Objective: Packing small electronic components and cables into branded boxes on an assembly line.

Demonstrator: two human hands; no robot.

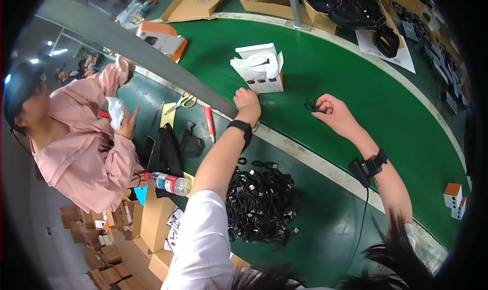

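A small white and orange box stands on the green belt, its top flaps up. White wrapping sticks out of its open top. My left hand is closed at the box's lower near-left corner, touching it; its fingertips are partly hidden. To the right, my right hand pinches a small coiled black cable between thumb and fingers, above the belt. A large pile of black cables with metal plugs lies on the table in front of me, below my hands.
The green belt curves across behind a pale rail. A grey post slants over the left. Nearby lie scissors, a red-handled tool and a bottle. A co-worker in pink holds a white packet. Small boxes sit far right.
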